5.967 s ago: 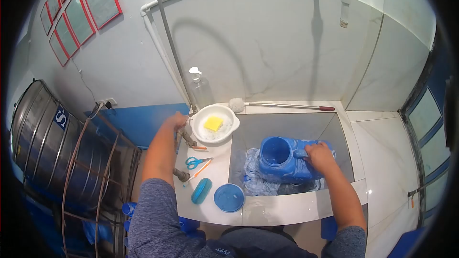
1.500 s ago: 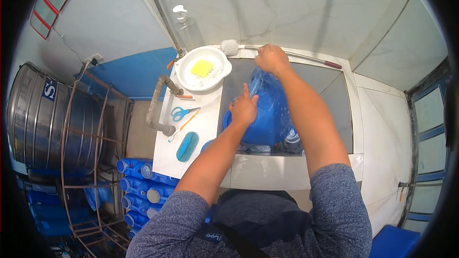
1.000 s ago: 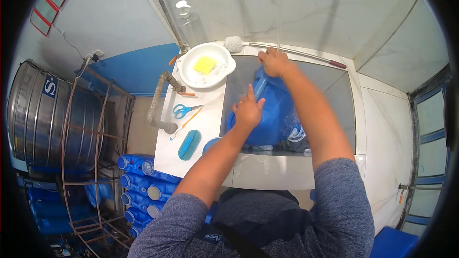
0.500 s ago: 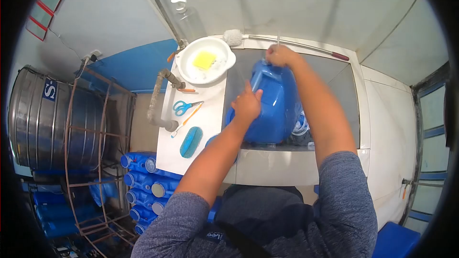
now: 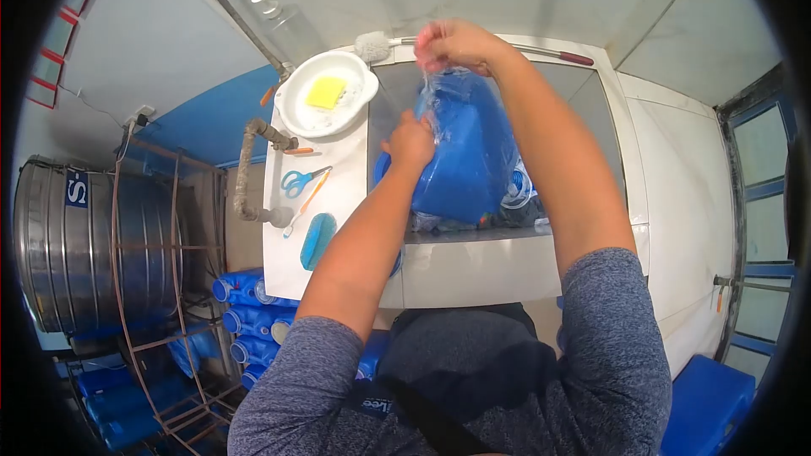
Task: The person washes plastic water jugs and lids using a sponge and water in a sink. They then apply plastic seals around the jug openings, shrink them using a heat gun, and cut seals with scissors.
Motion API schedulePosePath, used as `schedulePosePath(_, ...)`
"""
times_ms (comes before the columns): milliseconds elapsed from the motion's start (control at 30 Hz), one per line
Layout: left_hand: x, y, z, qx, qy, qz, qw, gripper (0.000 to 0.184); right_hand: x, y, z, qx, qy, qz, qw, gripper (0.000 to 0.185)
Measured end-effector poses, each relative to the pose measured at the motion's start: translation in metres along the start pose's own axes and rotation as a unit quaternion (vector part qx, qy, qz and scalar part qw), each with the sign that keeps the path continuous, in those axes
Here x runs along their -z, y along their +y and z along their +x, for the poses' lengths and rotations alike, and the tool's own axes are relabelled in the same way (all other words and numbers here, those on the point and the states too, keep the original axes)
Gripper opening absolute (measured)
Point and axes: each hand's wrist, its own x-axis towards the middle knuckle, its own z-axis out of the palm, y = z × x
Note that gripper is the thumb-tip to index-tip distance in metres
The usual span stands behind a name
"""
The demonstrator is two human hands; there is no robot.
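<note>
A blue plastic water jug (image 5: 465,156) stands slightly tilted in the sink (image 5: 583,118). My left hand (image 5: 411,145) is closed around its handle on the left side. Above the jug's top, my right hand (image 5: 456,46) has its fingers drawn together near the mouth. Pinkish-red colour shows at those fingertips, but blur hides what they hold. Clear, shiny streaks run from below the right hand over the jug; whether they are water or thin plastic I cannot tell. A clear bottle-like item (image 5: 517,186) lies beside the jug's right side.
Left of the sink are a white basin (image 5: 363,76) with a yellow sponge (image 5: 326,93), blue scissors (image 5: 297,182), a toothbrush (image 5: 308,203) and a blue scrub brush (image 5: 318,241). A pipe (image 5: 247,173) rises there. A long-handled brush (image 5: 372,46) lies behind; blue jugs (image 5: 253,321) are stacked lower left.
My right hand has risen off the jug's top, and pinkish-red now shows at its fingertips. The jug has tilted a little under my left hand's grip. The view has shifted right.
</note>
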Motion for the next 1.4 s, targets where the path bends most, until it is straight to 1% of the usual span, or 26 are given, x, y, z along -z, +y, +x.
schedulePosePath(67, 0.008, 0.01, -0.006, -0.141, -0.029, 0.012, 0.99, 0.057, -0.009, 0.001, -0.007, 0.015, 0.036, 0.018, 0.999, 0.012)
schedulePosePath(100, 0.006, 0.016, -0.01, -0.229, -0.003, 0.045, 0.972, 0.059, -0.015, 0.001, -0.014, 0.004, 0.051, -0.12, 0.991, 0.012)
schedulePosePath(133, 0.004, 0.023, -0.015, -0.315, 0.022, 0.078, 0.946, 0.061, -0.02, -0.001, -0.018, -0.007, 0.064, -0.257, 0.964, 0.016)
schedulePosePath(167, 0.003, 0.029, -0.017, -0.314, 0.025, 0.079, 0.946, 0.061, -0.016, 0.02, -0.011, 0.045, 0.087, -0.466, 0.88, 0.029)
schedulePosePath(233, 0.019, 0.053, -0.03, -0.42, 0.023, 0.192, 0.887, 0.065, -0.01, 0.049, -0.027, 0.086, 0.176, -0.552, 0.81, 0.034)
schedulePosePath(300, 0.013, 0.053, -0.031, -0.406, 0.055, 0.161, 0.898, 0.067, -0.003, 0.053, -0.06, -0.023, 0.212, -0.507, 0.835, 0.033)
schedulePosePath(367, 0.0, 0.047, -0.03, -0.391, 0.085, 0.132, 0.907, 0.069, 0.02, 0.069, -0.077, -0.032, 0.164, -0.466, 0.869, 0.047)
schedulePosePath(433, -0.018, 0.043, -0.03, -0.202, 0.049, -0.017, 0.978, 0.083, 0.001, 0.088, -0.102, -0.036, 0.184, -0.417, 0.89, 0.057)
schedulePosePath(500, -0.031, 0.049, -0.03, -0.218, 0.053, -0.112, 0.968, 0.088, -0.012, 0.084, -0.121, -0.038, 0.209, -0.364, 0.907, 0.069)
schedulePosePath(533, -0.044, 0.047, -0.029, -0.227, 0.05, -0.204, 0.951, 0.093, -0.024, 0.067, -0.13, -0.113, 0.185, -0.37, 0.903, 0.078)
schedulePosePath(567, -0.056, 0.049, -0.022, -0.255, 0.12, -0.262, 0.923, 0.093, -0.031, 0.058, -0.139, -0.187, 0.158, -0.374, 0.894, 0.089)
schedulePosePath(600, -0.053, 0.054, -0.018, -0.257, 0.12, -0.262, 0.923, 0.093, -0.03, 0.065, -0.147, -0.187, 0.161, -0.375, 0.894, 0.089)
schedulePosePath(667, -0.035, 0.068, -0.005, -0.304, 0.041, -0.252, 0.918, 0.085, -0.013, 0.085, -0.165, -0.058, 0.295, -0.351, 0.887, 0.078)
schedulePosePath(700, -0.026, 0.081, 0.006, -0.31, 0.064, -0.344, 0.884, 0.076, -0.012, 0.073, -0.188, -0.055, 0.305, -0.212, 0.927, 0.073)
schedulePosePath(767, -0.018, 0.081, 0.047, -0.32, -0.008, -0.329, 0.889, 0.07, -0.01, 0.04, -0.252, -0.038, 0.305, 0.002, 0.952, 0.059)
schedulePosePath(833, -0.001, 0.069, 0.088, -0.242, 0.017, -0.195, 0.95, 0.064, 0.001, 0.044, -0.314, -0.005, 0.301, 0.139, 0.943, 0.041)
schedulePosePath(867, 0.012, 0.073, 0.105, -0.242, 0.016, -0.197, 0.95, 0.064, 0.005, 0.052, -0.336, 0.01, 0.3, 0.209, 0.931, 0.031)
schedulePosePath(900, 0.026, 0.078, 0.121, -0.243, -0.066, -0.122, 0.96, 0.061, 0.004, 0.062, -0.342, 0.01, 0.301, 0.209, 0.93, 0.031)
schedulePosePath(967, 0.028, 0.106, 0.087, -0.293, -0.116, 0.019, 0.949, 0.054, -0.002, 0.092, -0.348, 0.033, 0.33, 0.282, 0.9, 0.02)
schedulePosePath(1000, 0.022, 0.143, 0.034, -0.345, -0.081, 0.081, 0.932, 0.05, -0.005, 0.097, -0.347, 0.029, 0.329, 0.285, 0.9, 0.02)
schedulePosePath(1033, 0.024, 0.153, -0.032, -0.429, -0.067, 0.172, 0.884, 0.049, -0.009, 0.101, -0.341, 0.031, 0.35, 0.316, 0.881, 0.02)
schedulePosePath(1100, 0.009, 0.135, -0.134, -0.518, -0.001, 0.036, 0.855, 0.058, -0.001, 0.117, -0.344, 0.043, 0.368, 0.388, 0.844, 0.02)
schedulePosePath(1167, 0.036, 0.09, -0.173, -0.495, -0.026, 0.071, 0.866, 0.067, 0.002, 0.119, -0.374, 0.066, 0.365, 0.378, 0.848, 0.019)
schedulePosePath(1233, 0.012, 0.038, -0.118, -0.302, -0.017, 0.038, 0.952, 0.068, 0.008, 0.121, -0.399, 0.102, 0.342, 0.354, 0.864, 0.018)
schedulePosePath(1333, -0.041, -0.003, -0.052, -0.269, 0.004, -0.092, 0.959, 0.068, -0.009, 0.099, -0.384, 0.078, 0.377, 0.322, 0.865, 0.016)
schedulePosePath(1400, -0.065, 0.021, -0.133, -0.414, 0.156, -0.02, 0.897, 0.068, -0.005, 0.094, -0.377, 0.085, 0.384, 0.322, 0.861, 0.016)
